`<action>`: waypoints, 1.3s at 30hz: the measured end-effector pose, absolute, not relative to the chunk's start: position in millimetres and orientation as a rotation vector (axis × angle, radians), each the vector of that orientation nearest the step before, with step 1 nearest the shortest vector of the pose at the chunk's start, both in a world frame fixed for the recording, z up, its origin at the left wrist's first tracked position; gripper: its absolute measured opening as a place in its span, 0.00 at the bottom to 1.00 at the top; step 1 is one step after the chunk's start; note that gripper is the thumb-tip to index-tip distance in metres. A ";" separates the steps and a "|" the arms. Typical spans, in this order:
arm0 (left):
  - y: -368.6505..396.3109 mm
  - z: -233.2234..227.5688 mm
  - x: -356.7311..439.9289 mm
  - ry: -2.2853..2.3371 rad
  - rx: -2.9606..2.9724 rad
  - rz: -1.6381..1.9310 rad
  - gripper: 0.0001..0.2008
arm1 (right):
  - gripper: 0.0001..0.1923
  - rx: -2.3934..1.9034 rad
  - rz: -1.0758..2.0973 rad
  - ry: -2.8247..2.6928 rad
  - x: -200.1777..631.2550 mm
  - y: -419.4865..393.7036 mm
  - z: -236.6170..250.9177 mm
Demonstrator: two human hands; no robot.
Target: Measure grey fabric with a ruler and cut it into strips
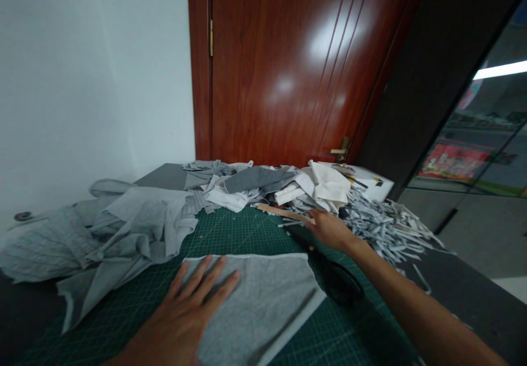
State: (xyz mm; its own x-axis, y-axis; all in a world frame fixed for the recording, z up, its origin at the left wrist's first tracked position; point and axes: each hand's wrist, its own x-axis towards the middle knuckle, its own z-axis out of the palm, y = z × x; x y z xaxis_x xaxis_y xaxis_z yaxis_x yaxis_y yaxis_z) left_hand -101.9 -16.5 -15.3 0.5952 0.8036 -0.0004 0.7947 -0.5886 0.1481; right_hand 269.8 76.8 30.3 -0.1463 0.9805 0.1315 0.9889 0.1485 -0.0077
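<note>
A piece of grey fabric [263, 294] lies spread on the green cutting mat [230, 231]. My left hand [193, 305] rests flat on its left part, fingers spread. Farther off, my right hand [329, 229] has its fingers closed on the right end of a wooden ruler [284, 212], which lies across the back of the mat. Under my right forearm, beside the fabric's right edge, are black-handled scissors [340, 278], blurred and partly in shadow.
Crumpled grey cloth [144, 218] is heaped at the left. Grey and white fabric scraps [263, 182] pile up along the back, before a brown door [280, 80]. Cut grey strips [374, 229] lie at the right, near a white box [376, 185].
</note>
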 end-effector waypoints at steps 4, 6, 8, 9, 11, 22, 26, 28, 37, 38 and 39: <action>-22.3 -9.4 -101.1 1.361 2.701 0.119 0.59 | 0.18 -2.132 -0.207 -2.304 294.0 105.0 16.5; -21.9 -11.6 -103.2 1.349 2.722 0.133 0.61 | 0.18 -2.124 -0.247 -2.349 297.7 109.6 12.7; -20.1 -13.6 -105.4 1.335 2.717 0.145 0.57 | 0.18 -2.084 -0.290 -2.400 297.7 111.7 12.5; -19.1 -14.0 -106.2 1.328 2.702 0.158 0.53 | 0.18 -2.059 -0.315 -2.419 296.7 112.3 13.3; -17.3 -13.4 -106.6 1.332 2.657 0.198 0.41 | 0.19 -2.014 -0.368 -2.428 293.3 112.4 16.2; -16.0 -10.4 -101.0 1.074 2.526 0.320 0.27 | 0.13 -1.730 -0.118 -2.103 237.7 69.8 64.8; -1.6 -8.6 -88.7 0.949 2.581 0.476 0.20 | 0.20 -1.563 0.252 -2.046 186.0 38.3 50.5; 5.2 -8.4 -80.1 0.911 2.588 0.545 0.19 | 0.19 -1.380 0.678 -1.883 162.2 21.2 27.1; 5.5 -24.2 -63.3 1.078 2.694 0.585 0.22 | 0.25 -1.236 1.235 -1.489 136.5 -24.9 -31.9; 5.1 -26.8 -63.7 1.116 2.739 0.561 0.24 | 0.25 -1.248 1.224 -1.490 136.7 -28.3 -31.8; 5.1 -29.2 -64.1 1.147 2.781 0.532 0.26 | 0.25 -1.263 1.246 -1.481 136.7 -31.8 -32.2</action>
State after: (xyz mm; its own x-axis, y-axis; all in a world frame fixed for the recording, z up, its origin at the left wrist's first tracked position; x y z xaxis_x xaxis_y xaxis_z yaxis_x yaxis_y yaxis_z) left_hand -64.1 5.1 -29.2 0.6580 0.6975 0.2839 0.6672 -0.7148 0.2095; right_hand 136.7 -31.8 -32.2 -0.1744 0.9845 -0.0198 0.1885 0.0136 -0.9820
